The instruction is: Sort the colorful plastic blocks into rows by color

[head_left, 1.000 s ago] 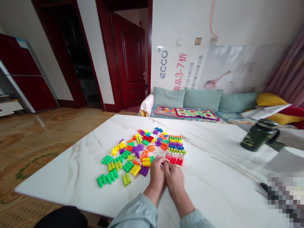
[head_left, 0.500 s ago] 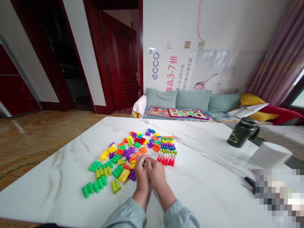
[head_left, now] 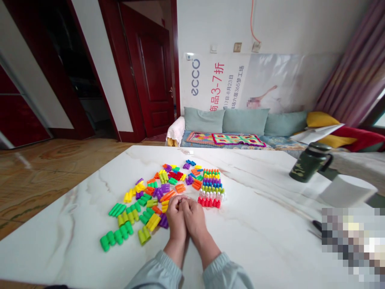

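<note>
My left hand (head_left: 177,220) and my right hand (head_left: 194,220) are pressed together above the table, fingers curled inward. Whatever lies between them is hidden by the fingers. Just left of my left hand are a purple block (head_left: 164,221), a yellow block (head_left: 153,221) and a lime-green block (head_left: 144,235). Beyond my right hand, plastic blocks stand joined in a colour-striped set (head_left: 212,188), with red nearest and white, lime, blue, purple and yellow rows behind. A joined green row (head_left: 116,237) lies farther left, near many loose coloured blocks.
The blocks lie on a white marble-patterned table (head_left: 258,249). A dark green mug (head_left: 309,162) and a white roll (head_left: 345,192) stand at the right. Near the right edge lies a black-handled tool (head_left: 317,226), partly covered by a blurred patch. A cushioned sofa (head_left: 204,120) is behind.
My hands have closed a little further over the spot between them, where a small green bit showed before. The whole view has shifted slightly; the blocks on the table look unmoved.
</note>
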{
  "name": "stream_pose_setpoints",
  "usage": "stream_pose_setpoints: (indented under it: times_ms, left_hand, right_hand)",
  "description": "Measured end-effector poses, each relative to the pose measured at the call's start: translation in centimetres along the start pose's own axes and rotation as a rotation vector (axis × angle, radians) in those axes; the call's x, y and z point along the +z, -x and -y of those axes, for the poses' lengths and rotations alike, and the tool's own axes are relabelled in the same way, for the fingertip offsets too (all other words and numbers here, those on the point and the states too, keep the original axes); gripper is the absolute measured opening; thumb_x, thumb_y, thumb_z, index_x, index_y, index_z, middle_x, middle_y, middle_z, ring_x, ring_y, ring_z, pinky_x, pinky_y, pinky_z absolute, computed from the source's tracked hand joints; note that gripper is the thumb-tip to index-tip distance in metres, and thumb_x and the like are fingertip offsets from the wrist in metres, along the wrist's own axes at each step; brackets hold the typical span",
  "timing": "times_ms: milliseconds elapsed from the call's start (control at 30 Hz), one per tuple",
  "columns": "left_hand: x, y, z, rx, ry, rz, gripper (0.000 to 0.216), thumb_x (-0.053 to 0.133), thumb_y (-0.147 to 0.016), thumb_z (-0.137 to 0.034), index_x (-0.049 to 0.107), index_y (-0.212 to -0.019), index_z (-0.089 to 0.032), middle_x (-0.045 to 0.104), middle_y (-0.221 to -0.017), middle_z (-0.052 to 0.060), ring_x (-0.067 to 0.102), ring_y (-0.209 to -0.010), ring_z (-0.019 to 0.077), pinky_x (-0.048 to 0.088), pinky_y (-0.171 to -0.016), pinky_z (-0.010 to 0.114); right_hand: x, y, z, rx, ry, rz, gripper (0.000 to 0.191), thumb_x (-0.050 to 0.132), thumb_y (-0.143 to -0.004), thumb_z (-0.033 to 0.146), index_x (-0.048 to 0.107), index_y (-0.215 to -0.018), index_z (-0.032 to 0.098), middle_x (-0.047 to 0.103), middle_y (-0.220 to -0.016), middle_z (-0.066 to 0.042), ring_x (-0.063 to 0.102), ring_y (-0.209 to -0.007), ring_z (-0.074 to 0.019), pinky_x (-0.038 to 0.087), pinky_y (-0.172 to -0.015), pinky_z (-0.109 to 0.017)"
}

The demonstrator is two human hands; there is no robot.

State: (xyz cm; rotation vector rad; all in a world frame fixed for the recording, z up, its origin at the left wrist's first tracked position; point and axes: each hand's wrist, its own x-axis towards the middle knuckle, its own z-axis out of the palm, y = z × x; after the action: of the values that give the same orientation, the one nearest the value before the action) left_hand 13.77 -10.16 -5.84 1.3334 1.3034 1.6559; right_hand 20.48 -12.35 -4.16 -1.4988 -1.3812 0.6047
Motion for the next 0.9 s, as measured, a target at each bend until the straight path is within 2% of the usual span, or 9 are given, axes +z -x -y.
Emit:
stream_pose_setpoints:
  times_ms: [333,900]
  left_hand:
    - [-0.05,0.01,-0.34,-0.037,0.005,-0.021,0.019,0.054,-0.067,-0.027,0.069,-0.075,-0.017,0.069,-0.083,0.008,0.063,-0.082,0.0249,0.050,-0.082,0.040]
    - [0.01,-0.02,0.26,0.024,-0.046,-0.011,0.019,0.051,-0.071,-0.023,0.068,-0.077,-0.017,0.069,-0.084,0.008,0.064,-0.084,0.0253,0.051,-0.084,0.042]
  right_hand:
    - [-0.45,-0.04,-0.25,-0.035,-0.013,0.095,0.038,0.040,-0.094,0.038,0.067,-0.074,0.019,0.070,-0.076,-0.004,0.062,-0.073,-0.0164,0.043,-0.068,-0.023]
    - [-0.41,-0.11,-0.57,-0.044,-0.049,0.103,0.039,0.040,-0.095,0.040,0.065,-0.074,0.019,0.070,-0.078,-0.004,0.062,-0.074,-0.0165,0.042,-0.067,-0.023]
